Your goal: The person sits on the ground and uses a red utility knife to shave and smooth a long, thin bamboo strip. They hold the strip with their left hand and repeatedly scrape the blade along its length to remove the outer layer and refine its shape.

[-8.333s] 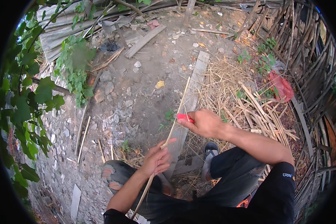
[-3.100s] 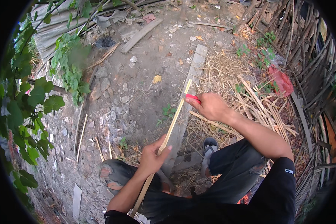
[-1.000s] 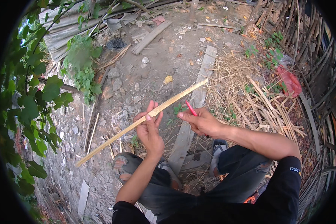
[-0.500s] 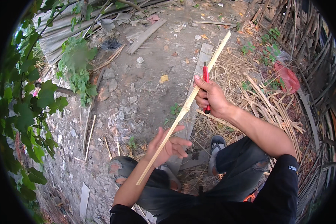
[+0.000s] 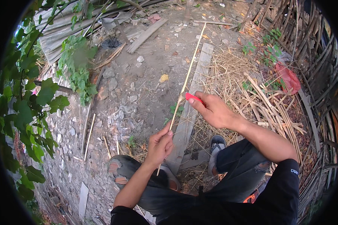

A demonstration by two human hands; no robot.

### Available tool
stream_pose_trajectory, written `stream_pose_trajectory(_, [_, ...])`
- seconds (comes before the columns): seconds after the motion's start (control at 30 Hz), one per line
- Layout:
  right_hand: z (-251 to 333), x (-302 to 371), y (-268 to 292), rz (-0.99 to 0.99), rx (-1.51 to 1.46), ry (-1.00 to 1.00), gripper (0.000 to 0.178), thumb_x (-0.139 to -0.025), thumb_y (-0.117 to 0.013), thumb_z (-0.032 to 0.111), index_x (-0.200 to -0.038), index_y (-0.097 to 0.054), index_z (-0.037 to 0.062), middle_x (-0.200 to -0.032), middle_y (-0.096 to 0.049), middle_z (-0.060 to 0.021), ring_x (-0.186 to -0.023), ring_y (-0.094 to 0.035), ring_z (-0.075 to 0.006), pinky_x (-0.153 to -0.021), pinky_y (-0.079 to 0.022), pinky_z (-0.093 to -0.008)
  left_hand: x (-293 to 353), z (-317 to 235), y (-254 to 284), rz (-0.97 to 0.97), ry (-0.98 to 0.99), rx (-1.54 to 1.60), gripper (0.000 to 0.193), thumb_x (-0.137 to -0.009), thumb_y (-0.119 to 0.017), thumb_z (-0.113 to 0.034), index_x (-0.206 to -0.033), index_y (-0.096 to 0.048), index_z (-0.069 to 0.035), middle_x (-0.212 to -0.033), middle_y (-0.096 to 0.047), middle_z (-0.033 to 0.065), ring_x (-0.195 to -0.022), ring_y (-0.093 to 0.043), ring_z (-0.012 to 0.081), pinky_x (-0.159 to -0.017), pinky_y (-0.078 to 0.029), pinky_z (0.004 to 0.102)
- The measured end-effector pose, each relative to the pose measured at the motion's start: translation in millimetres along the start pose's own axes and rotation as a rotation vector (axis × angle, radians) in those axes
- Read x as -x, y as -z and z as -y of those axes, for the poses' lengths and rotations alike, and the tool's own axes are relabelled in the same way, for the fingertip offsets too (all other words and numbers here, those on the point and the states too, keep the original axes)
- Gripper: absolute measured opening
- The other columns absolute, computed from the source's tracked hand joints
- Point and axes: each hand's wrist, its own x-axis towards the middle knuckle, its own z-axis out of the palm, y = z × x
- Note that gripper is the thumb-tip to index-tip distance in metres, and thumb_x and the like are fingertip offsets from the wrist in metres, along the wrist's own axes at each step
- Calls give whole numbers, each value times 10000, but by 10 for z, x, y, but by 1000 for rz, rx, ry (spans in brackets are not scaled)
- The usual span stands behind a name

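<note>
A long, thin bamboo strip [image 5: 192, 64] slants from low near my left knee up toward the far ground, seen nearly edge-on. My left hand [image 5: 160, 145] is closed around its lower part, with a short end sticking out below. My right hand [image 5: 214, 108] grips a red box cutter [image 5: 194, 98], its head against the strip at a knot-like bump about midway along. The fingers hide most of the cutter's body, and its blade is too small to make out.
A grey plank [image 5: 197, 80] runs along the ground beneath the strip. Straw-like shavings [image 5: 233, 75] and a pile of split strips [image 5: 276, 108] lie to the right, near a red plastic bag [image 5: 288, 78]. Leafy vines [image 5: 30, 112] hang at left; a stick fence [image 5: 315, 56] bounds the right.
My left hand has closed on the bamboo strip's lower part. My right hand has let go of the strip and turned the box cutter against its bump. The strip has turned edge-on.
</note>
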Motion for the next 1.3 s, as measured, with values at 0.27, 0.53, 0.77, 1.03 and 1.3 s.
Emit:
stream_pose_trajectory(0.27, [308, 179, -403, 298, 305, 27, 516, -1040, -494, 468, -991, -635, -25, -681, -658, -252, -697, -679, -460, -662, -527, -560, -4, -70, -22, -59, 70, 235, 464, -1074, -436, -158, -1529, -422, -64, -629, -303, -64, -439, -258, 40, -403, -241, 231])
stream_pose_trajectory(0.53, [179, -128, -350, 105, 450, 64, 565, -1019, -474, 558, -962, -675, 34, -670, -677, -225, -680, -697, -439, -636, -545, -537, -12, -215, -2, 16, 103, 340, 463, -1093, -421, -194, -1545, -395, -101, -642, -293, -68, -437, -269, 35, -421, -232, 206])
stream_pose_trajectory(0.77, [146, -211, -249, 20, 562, 75, 554, -1010, -486, 573, -941, -679, 59, -654, -670, -217, -653, -686, -437, -607, -534, -535, -45, -323, -67, 32, 90, 346, 458, -1097, -414, -192, -1547, -398, -109, -653, -290, -67, -446, -267, 35, -434, -225, 211])
stream_pose_trajectory(1.03, [121, -196, -223, 3, 354, 157, 599, -1023, -460, 594, -890, -653, 43, -568, -609, -177, -561, -655, -365, -576, -494, -494, 21, -358, 56, 300, 180, 767, 511, -1109, -335, -216, -1604, -245, -128, -655, -322, -68, -389, -265, 30, -374, -257, 194])
stream_pose_trajectory(1.3, [-48, -169, -390, 362, -420, -179, 650, -1057, -413, 578, -880, -666, 7, -571, -509, -111, -551, -519, -228, -593, -454, -448, 21, -291, 142, 374, 238, 954, 484, -1110, -320, -217, -1589, -288, -149, -643, -309, -67, -384, -268, 36, -369, -264, 208])
